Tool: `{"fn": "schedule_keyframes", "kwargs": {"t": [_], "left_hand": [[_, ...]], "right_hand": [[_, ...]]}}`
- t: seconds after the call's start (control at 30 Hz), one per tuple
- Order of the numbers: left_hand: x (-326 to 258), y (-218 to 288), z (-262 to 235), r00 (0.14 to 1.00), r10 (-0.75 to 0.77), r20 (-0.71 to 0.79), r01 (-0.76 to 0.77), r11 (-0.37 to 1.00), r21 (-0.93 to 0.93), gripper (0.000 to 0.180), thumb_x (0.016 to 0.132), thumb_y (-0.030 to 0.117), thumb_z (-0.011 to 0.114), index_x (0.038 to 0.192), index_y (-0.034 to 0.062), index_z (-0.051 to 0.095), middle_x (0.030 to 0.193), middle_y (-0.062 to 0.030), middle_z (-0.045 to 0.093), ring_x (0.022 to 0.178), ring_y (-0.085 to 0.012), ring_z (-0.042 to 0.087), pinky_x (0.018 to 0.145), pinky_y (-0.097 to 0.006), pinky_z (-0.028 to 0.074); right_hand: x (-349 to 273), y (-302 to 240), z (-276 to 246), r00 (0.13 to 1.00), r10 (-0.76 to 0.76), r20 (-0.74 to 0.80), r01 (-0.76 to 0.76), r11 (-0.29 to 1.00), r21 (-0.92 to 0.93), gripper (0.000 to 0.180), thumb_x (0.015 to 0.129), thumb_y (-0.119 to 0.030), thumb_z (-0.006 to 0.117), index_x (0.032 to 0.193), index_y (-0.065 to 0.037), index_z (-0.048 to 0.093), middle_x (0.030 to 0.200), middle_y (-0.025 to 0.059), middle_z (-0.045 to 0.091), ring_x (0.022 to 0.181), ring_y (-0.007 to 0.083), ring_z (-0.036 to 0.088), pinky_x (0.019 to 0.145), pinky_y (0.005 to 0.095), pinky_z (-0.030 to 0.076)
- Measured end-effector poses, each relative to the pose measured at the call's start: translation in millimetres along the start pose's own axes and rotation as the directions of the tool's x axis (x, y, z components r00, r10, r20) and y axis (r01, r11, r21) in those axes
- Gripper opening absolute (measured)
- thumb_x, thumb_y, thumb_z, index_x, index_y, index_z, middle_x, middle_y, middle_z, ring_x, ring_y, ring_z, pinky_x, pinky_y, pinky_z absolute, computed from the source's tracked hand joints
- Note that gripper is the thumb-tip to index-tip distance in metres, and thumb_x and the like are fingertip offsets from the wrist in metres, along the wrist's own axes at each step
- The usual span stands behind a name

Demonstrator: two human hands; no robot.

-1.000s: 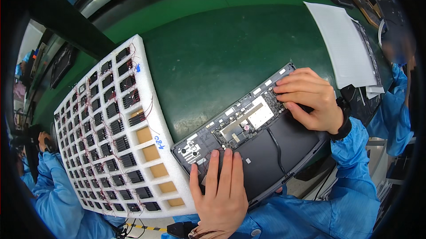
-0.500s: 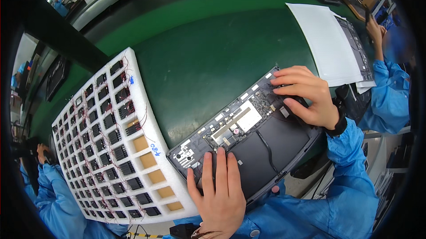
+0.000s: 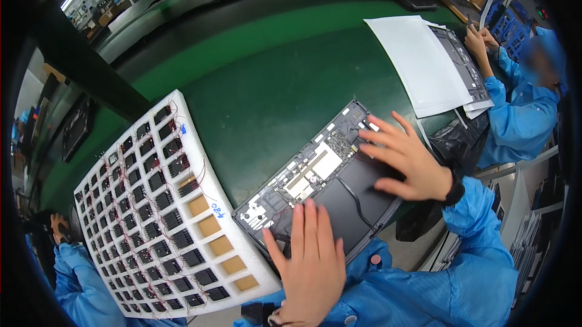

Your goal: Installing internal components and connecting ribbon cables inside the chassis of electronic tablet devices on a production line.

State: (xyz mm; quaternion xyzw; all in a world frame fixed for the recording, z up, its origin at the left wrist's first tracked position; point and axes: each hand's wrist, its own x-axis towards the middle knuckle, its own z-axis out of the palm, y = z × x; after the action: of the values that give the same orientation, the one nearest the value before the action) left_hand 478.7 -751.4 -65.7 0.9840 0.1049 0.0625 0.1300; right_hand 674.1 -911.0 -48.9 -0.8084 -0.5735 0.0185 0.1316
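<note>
A dark grey laptop base [image 3: 357, 205] lies slanted in front of me with its inside exposed. Its circuit board, a silver-white plate [image 3: 321, 164] and a black cable [image 3: 356, 202] show. My left hand [image 3: 314, 260] is spread over the lower left part, fingertips near the edge of the board. Over the right end, my right hand [image 3: 409, 157] has its fingers apart, and the tips cover part of the board there; whether they touch it I cannot tell. Neither hand holds anything.
A white foam tray [image 3: 209, 190] with rows of black wired parts and several bare pockets stands left of the laptop base. White sheets [image 3: 418, 63] lie at the right, partly over another laptop base [image 3: 456, 54]. A co-worker [image 3: 521, 108] sits there; another's sleeve [image 3: 82, 275] shows at left.
My right hand's fingers have spread and come away from the base's right edge. My left fingers have shifted slightly. The whole view has shifted, showing more of the bench's far side.
</note>
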Motion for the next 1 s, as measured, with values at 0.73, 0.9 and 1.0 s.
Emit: {"fn": "schedule_keyframes", "kwargs": {"t": [0.73,0.9,1.0], "left_hand": [[-89,-40,-7,0.942,-0.096,-0.321,-0.075,0.873,-0.481,0.039,0.078,0.010,0.066,0.115,-0.0002,0.060,0.130,-0.0145,0.055,0.130,-0.0288,0.044,0.108,-0.050,0.030],[-79,-33,-14,0.906,-0.001,-0.423,-0.214,0.862,-0.460,0.031,0.083,-0.003,0.055,0.114,-0.0026,0.059,0.121,-0.0209,0.060,0.117,-0.0349,0.056,0.102,-0.046,0.038],[-78,-32,-15,0.911,-0.020,-0.412,-0.190,0.866,-0.463,0.029,0.083,-0.003,0.055,0.112,-0.0031,0.060,0.118,-0.0210,0.062,0.114,-0.0360,0.057,0.101,-0.047,0.039]], "right_hand": [[37,-29,26,0.999,-0.015,-0.035,0.008,0.982,-0.190,0.070,0.092,-0.049,0.055,0.137,0.004,0.045,0.145,0.0189,0.042,0.139,0.0267,0.036,0.112,0.0489,0.024],[42,-30,24,0.997,0.071,0.033,-0.069,0.996,-0.062,0.064,0.089,-0.037,0.061,0.139,-0.001,0.044,0.151,0.0195,0.033,0.141,0.0310,0.031,0.114,0.0484,0.021],[37,-17,29,0.981,0.174,-0.086,-0.156,0.971,0.180,0.056,0.090,-0.036,0.061,0.136,-0.006,0.049,0.150,0.0186,0.035,0.138,0.0348,0.035,0.112,0.0459,0.026]]}}
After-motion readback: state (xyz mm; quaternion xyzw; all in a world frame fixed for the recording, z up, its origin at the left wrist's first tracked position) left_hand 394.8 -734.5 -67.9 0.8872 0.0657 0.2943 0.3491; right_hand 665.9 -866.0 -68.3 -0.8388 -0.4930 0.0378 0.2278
